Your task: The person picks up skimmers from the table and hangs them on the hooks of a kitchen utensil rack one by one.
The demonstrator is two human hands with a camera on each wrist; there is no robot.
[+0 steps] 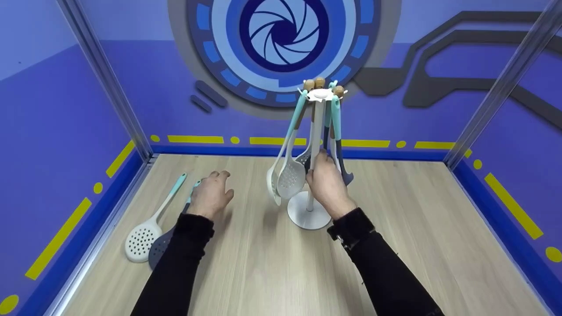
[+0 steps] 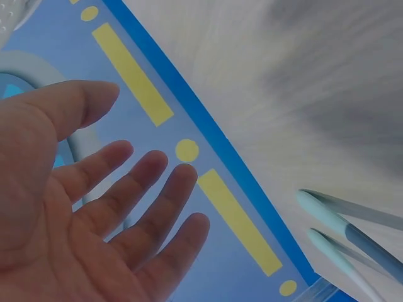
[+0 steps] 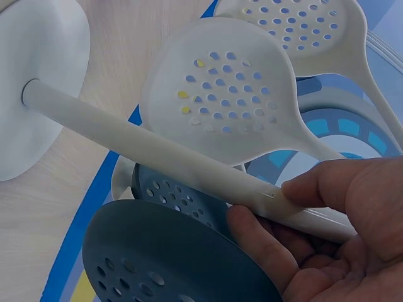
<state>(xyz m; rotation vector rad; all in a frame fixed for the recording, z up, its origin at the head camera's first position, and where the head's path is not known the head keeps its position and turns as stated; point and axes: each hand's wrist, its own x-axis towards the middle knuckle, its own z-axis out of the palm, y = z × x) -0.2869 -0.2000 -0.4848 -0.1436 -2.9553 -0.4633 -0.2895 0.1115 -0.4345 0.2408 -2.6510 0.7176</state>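
My right hand [image 1: 327, 182] grips the white pole [image 3: 157, 148] of a utensil stand with thumb and fingers. From the stand's top [image 1: 320, 95] hang several kitchen utensils, among them a white skimmer [image 1: 291, 177] and a dark perforated utensil [image 3: 164, 236]. The round white base [image 1: 300, 217] is below the hand. To the left, my left hand [image 1: 212, 195] holds nothing, fingers spread and slightly bent. Near it a white skimmer [image 1: 141, 241] and a dark skimmer [image 1: 159, 250] lie on the table; my left sleeve partly hides the dark one. Their turquoise handle ends [image 2: 324, 207] show in the left wrist view.
The light wood table [image 1: 263, 276] is enclosed by blue printed panels [image 1: 145, 96] at the back and sides. Metal frame posts [image 1: 105, 79] rise at the back corners. Some hanging utensils have brown, wooden-looking handle ends [image 1: 319, 82].
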